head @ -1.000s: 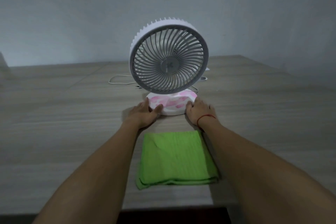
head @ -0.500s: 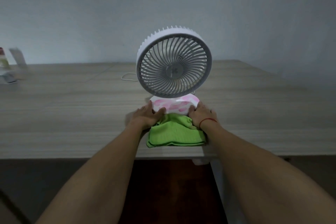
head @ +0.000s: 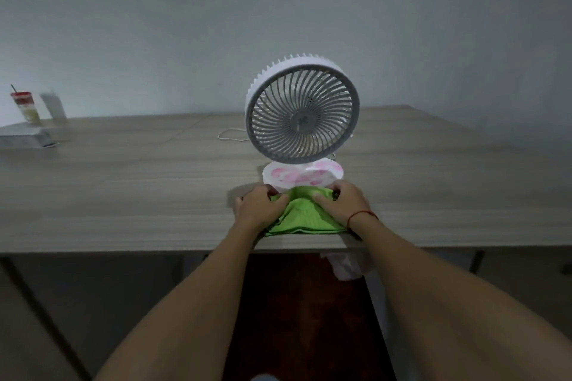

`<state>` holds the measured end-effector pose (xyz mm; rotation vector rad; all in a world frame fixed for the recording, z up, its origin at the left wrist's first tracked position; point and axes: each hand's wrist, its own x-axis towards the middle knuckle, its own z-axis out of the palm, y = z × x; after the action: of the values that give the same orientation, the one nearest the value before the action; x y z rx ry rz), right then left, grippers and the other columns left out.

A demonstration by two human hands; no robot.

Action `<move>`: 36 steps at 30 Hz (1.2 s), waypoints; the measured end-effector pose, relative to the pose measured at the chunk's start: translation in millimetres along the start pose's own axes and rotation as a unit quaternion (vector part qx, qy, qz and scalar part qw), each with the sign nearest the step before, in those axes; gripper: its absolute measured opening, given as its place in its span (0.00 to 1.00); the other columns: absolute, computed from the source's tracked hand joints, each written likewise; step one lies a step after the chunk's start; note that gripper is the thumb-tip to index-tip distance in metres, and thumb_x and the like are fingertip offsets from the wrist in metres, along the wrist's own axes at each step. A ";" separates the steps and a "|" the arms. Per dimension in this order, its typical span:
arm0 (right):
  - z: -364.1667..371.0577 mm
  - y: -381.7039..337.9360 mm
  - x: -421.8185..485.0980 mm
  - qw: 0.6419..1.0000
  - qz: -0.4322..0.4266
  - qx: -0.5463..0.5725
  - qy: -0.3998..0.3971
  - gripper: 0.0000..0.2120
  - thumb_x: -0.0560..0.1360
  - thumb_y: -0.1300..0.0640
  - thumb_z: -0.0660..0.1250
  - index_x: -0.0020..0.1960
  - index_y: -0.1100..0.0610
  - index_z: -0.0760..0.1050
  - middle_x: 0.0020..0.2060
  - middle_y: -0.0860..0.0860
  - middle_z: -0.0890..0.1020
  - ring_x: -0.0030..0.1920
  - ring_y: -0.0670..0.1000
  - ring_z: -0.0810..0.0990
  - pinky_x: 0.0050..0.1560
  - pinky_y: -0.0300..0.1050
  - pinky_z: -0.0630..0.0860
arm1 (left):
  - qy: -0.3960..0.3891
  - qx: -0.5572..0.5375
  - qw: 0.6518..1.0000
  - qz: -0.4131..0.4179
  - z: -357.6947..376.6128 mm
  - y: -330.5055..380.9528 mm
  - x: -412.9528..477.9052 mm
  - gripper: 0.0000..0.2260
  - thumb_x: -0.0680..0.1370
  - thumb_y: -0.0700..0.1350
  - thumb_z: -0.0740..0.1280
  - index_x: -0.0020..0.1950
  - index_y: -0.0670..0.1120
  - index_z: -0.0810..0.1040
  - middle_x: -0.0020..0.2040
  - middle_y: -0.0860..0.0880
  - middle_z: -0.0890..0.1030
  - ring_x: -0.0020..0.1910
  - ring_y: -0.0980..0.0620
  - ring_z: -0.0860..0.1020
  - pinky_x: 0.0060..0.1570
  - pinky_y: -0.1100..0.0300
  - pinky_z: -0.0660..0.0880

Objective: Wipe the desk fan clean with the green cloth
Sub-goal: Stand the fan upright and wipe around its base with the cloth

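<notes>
left hand [head: 258, 206] | right hand [head: 340, 202] | both curled, gripping green cloth [head: 301, 216]

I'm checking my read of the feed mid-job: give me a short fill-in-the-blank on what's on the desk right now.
1. Both the left hand and the right hand rest on the ____ cloth.
2. The cloth lies bunched against the fan's ____ -blotched base.
3. The red string is on the ____ wrist.
4. The desk fan stands ____ on the desk.

Missing words: green; pink; right; upright
</notes>
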<state>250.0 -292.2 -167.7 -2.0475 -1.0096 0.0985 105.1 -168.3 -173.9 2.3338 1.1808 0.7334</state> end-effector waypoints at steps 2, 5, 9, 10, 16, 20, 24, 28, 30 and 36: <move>0.4 0.5 -1.2 0.998 -0.026 0.046 0.026 0.08 0.72 0.53 0.69 0.44 0.53 0.71 0.42 0.53 0.79 0.46 0.56 0.77 0.48 0.49 0.74 | 0.008 -0.088 0.996 0.016 1.0 -1.0 -0.3 0.10 0.74 0.55 0.66 0.49 0.51 0.77 0.45 0.48 0.82 0.50 0.45 0.79 0.62 0.49 0.70; -2.1 1.4 1.4 0.994 -0.055 0.065 0.068 0.08 0.73 0.62 0.65 0.45 0.52 0.67 0.42 0.54 0.78 0.42 0.57 0.75 0.43 0.48 0.71 | 0.058 -0.195 0.976 0.081 2.8 7.8 -1.4 0.06 0.74 0.47 0.70 0.41 0.52 0.73 0.34 0.52 0.76 0.33 0.55 0.75 0.39 0.63 0.75; -7.8 4.6 18.2 0.987 -0.026 0.054 0.150 0.10 0.71 0.66 0.60 0.48 0.53 0.68 0.40 0.56 0.78 0.38 0.57 0.72 0.38 0.46 0.67 | 0.100 -0.225 0.961 0.126 11.6 22.0 9.8 0.07 0.72 0.49 0.72 0.41 0.51 0.75 0.32 0.56 0.76 0.29 0.64 0.75 0.29 0.76 0.69; -9.6 7.3 23.8 0.985 -0.014 0.045 0.168 0.11 0.71 0.67 0.59 0.48 0.52 0.67 0.38 0.55 0.76 0.37 0.57 0.71 0.37 0.46 0.66 | 0.100 -0.229 0.961 0.122 14.5 21.9 14.5 0.07 0.72 0.50 0.72 0.41 0.52 0.75 0.32 0.54 0.77 0.29 0.64 0.76 0.28 0.75 0.69; -18.8 30.0 54.2 0.971 0.044 -0.042 0.233 0.10 0.73 0.66 0.60 0.52 0.55 0.70 0.41 0.57 0.77 0.42 0.61 0.76 0.40 0.50 0.68 | 0.064 -0.070 0.995 0.037 8.4 -13.9 40.6 0.33 0.69 0.66 0.67 0.68 0.49 0.69 0.65 0.46 0.75 0.65 0.46 0.72 0.63 0.52 0.70; -9.0 29.2 61.2 0.963 -0.013 -0.173 0.206 0.15 0.74 0.56 0.64 0.60 0.56 0.72 0.58 0.57 0.77 0.59 0.60 0.75 0.59 0.52 0.66 | -0.036 -0.001 0.998 0.043 10.1 -9.5 46.9 0.42 0.66 0.75 0.58 0.73 0.51 0.60 0.72 0.48 0.70 0.72 0.45 0.68 0.72 0.45 0.62; -3.9 22.8 57.7 0.982 -0.122 -0.133 0.048 0.26 0.74 0.39 0.60 0.67 0.51 0.71 0.67 0.53 0.75 0.67 0.55 0.73 0.67 0.50 0.67 | -0.060 0.057 0.996 0.034 12.2 -3.7 47.4 0.45 0.65 0.77 0.56 0.74 0.52 0.58 0.73 0.49 0.69 0.72 0.47 0.67 0.71 0.45 0.59; -1.5 20.7 55.4 0.972 -0.111 -0.144 -0.147 0.32 0.74 0.34 0.57 0.74 0.44 0.60 0.77 0.49 0.58 0.78 0.50 0.53 0.75 0.47 0.53 | -0.073 0.077 0.994 0.034 10.3 -2.4 45.7 0.49 0.66 0.77 0.55 0.77 0.48 0.53 0.77 0.48 0.63 0.76 0.48 0.62 0.73 0.46 0.56; -1.6 21.4 57.4 0.978 -0.105 -0.125 -0.132 0.28 0.78 0.41 0.57 0.75 0.49 0.61 0.77 0.52 0.60 0.77 0.52 0.56 0.74 0.46 0.55 | -0.078 0.079 0.993 0.033 9.8 -2.9 44.4 0.49 0.67 0.77 0.55 0.78 0.48 0.48 0.78 0.48 0.60 0.77 0.49 0.59 0.74 0.46 0.53; -1.1 18.9 77.8 0.998 -0.018 0.011 0.064 0.19 0.81 0.51 0.56 0.54 0.65 0.77 0.53 0.66 0.81 0.54 0.64 0.79 0.49 0.49 0.71 | -0.103 0.117 0.987 0.035 7.7 -3.1 46.6 0.48 0.68 0.77 0.52 0.78 0.48 0.52 0.79 0.48 0.58 0.78 0.48 0.57 0.75 0.44 0.53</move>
<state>314.6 -245.7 -159.4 -1.9873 -0.9601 -0.0399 131.2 -129.1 -169.3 2.5799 1.1514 0.3809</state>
